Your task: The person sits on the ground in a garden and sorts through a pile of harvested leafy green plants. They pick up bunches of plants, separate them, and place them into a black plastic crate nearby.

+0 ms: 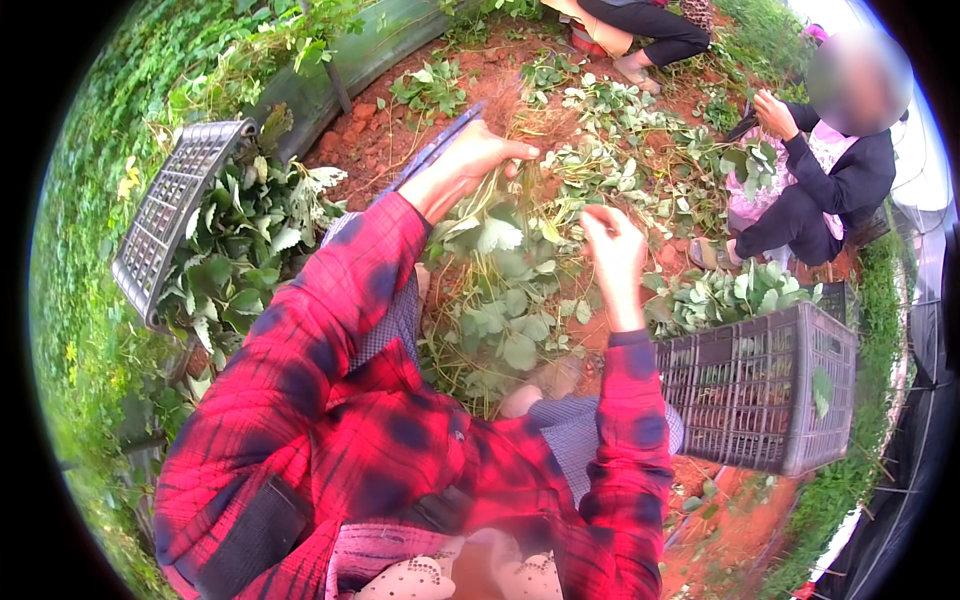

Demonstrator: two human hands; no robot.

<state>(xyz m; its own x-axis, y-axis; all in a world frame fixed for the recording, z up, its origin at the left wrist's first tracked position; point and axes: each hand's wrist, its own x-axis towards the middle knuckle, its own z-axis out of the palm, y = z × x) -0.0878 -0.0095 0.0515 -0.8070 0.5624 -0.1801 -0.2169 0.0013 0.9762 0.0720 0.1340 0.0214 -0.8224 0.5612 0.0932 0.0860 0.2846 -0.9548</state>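
Note:
My left hand (472,160) is closed around the stems of a leafy seedling, thumb stretched to the right. Its fine brown roots (535,115) fan out above the hand, and green leaves (495,235) hang below it. Off to the right, my right hand (614,250) is raised with thumb and fingertips curled together; whatever they may pinch is too small to make out. Between and below the hands lies a heap of pulled seedlings (510,310) with round, toothed leaves and long thin stems, close to my knees.
At left a tilted dark plastic crate (185,215) stands by piled leafy plants (240,255). Another crate (740,385) with seedlings sits beside my right knee. A co-worker (820,170) crouches at the right; another person's legs (660,35) show at the top. Loose plants cover the red soil (385,115).

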